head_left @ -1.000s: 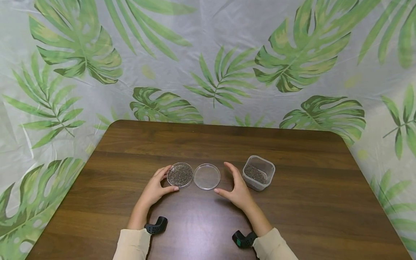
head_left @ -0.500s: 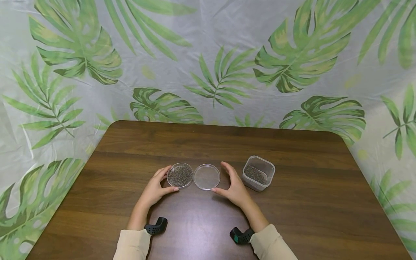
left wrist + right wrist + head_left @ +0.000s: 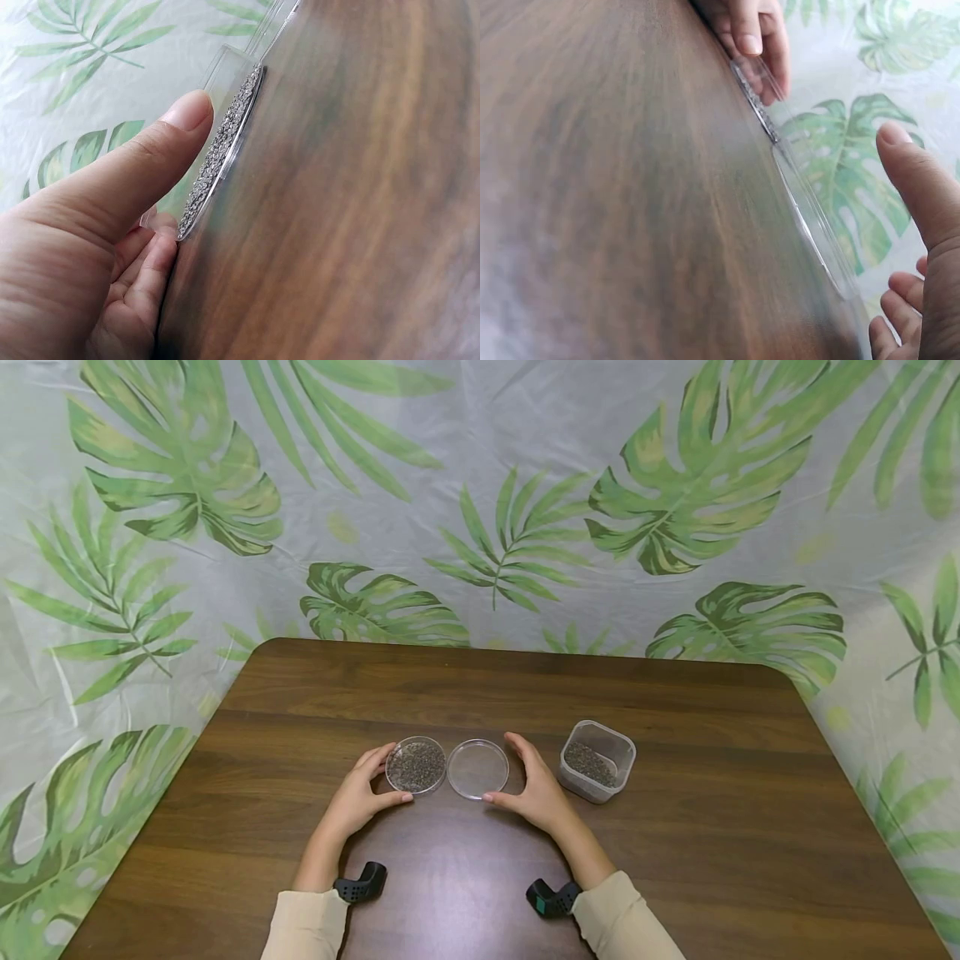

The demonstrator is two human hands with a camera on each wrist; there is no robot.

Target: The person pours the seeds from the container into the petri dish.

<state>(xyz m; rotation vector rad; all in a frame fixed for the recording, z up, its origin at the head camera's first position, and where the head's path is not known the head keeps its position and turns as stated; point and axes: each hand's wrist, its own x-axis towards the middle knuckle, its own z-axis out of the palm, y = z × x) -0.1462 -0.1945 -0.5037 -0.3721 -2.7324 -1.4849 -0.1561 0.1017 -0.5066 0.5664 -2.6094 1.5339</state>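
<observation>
A round clear petri dish [image 3: 416, 765] filled with small grey-brown grains lies on the table. My left hand [image 3: 362, 793] holds it from the left side, thumb at the near wall and fingers round the far left; in the left wrist view the thumb [image 3: 189, 112] overlaps the clear wall above the grains [image 3: 225, 146]. Right beside it lies a second clear round dish or lid [image 3: 477, 769] without grains. My right hand [image 3: 542, 793] is spread at its right side, with thumb tip near the front rim; the right wrist view shows a gap between thumb [image 3: 911, 161] and dish.
Just right of my right hand stands a square clear plastic container [image 3: 597, 760], partly filled with the same grains. The brown wooden table [image 3: 675, 860] reaches back to a leaf-print curtain [image 3: 510, 443]. Each wrist wears a black camera band [image 3: 363, 882].
My right hand has moved left, its thumb coming up to the front rim of the grainless dish. My left hand and the dishes stay in place.
</observation>
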